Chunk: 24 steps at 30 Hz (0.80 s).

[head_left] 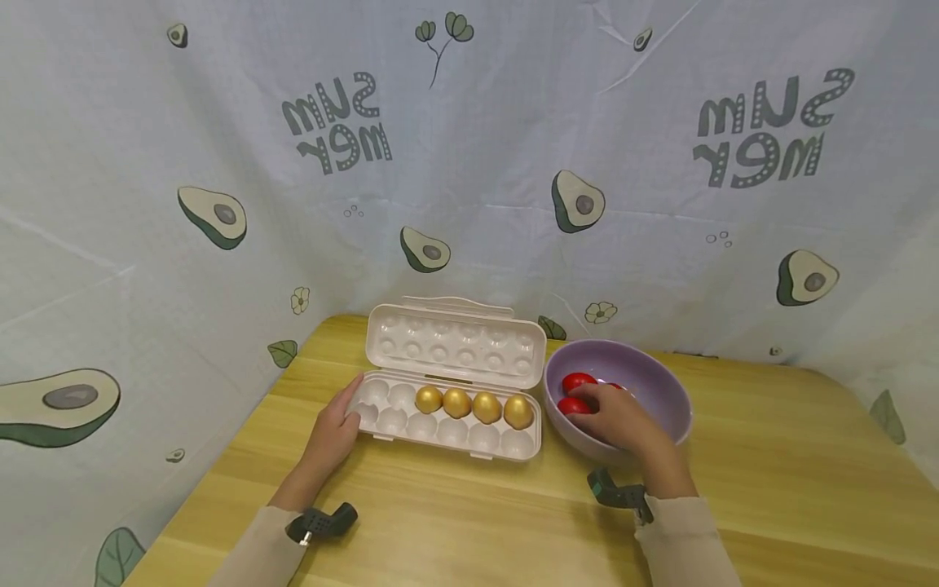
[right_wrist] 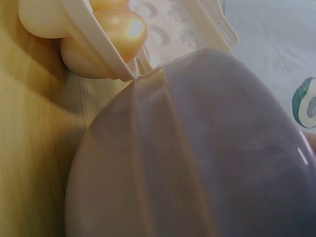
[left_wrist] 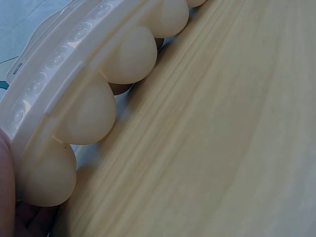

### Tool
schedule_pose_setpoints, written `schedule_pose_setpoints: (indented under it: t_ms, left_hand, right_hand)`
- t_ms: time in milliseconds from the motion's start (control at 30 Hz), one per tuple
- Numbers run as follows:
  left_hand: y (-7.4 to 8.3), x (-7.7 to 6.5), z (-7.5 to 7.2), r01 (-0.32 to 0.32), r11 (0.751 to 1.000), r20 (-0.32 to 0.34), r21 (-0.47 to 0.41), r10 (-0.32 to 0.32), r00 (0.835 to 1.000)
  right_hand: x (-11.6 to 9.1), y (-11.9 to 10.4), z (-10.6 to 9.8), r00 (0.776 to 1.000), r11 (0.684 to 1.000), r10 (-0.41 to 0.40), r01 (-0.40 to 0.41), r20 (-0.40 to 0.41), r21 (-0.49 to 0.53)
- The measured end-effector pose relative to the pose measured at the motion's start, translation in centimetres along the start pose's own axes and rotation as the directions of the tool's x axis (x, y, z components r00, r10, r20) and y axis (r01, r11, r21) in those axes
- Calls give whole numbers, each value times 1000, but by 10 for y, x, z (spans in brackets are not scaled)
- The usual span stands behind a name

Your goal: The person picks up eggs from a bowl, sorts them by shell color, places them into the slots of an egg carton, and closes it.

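A pale pink plastic egg box (head_left: pixel 469 434) lies on the table with its lid (head_left: pixel 455 346) folded back. Several golden eggs (head_left: pixel 487 407) fill the right part of its back row; the front-row cups hold none. My left hand (head_left: pixel 332 430) grips the box's left end, and the cups' rounded undersides (left_wrist: pixel 86 111) show in the left wrist view. Inside the purple bowl (head_left: pixel 645 375), my right hand (head_left: pixel 614 416) pinches a red egg (head_left: pixel 572 405) between thumb and fingers. Another red egg (head_left: pixel 579 381) lies just behind it, and a further red piece shows partly behind the hand.
The bowl stands right against the box's right end, its outer wall (right_wrist: pixel 187 148) filling much of the right wrist view. A wooden table (head_left: pixel 455 522) carries everything. Behind it hangs a pale cloth (head_left: pixel 499 147) printed with avocados. Each wrist wears a dark camera mount (head_left: pixel 323 523).
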<state>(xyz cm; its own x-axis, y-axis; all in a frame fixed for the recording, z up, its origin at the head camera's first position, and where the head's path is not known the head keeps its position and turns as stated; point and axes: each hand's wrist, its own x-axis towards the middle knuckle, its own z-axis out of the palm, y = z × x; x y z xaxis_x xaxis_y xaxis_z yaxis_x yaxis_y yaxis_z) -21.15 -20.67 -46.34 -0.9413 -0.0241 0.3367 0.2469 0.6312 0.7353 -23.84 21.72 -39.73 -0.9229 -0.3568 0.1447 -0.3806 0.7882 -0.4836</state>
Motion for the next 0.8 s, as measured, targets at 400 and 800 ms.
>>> schedule_pose_setpoints:
  t_ms: [400,800]
  left_hand:
    - [1,-1,-1,11,1000,13,-18,-11,1000]
    - [1,-1,-1,4,1000,7,-17,-4,1000]
  right_hand:
    - [-2,-1,1,1000,1000,-16,16,-12,-19]
    - [1,-1,1,999,999,-34,33,-24,-23]
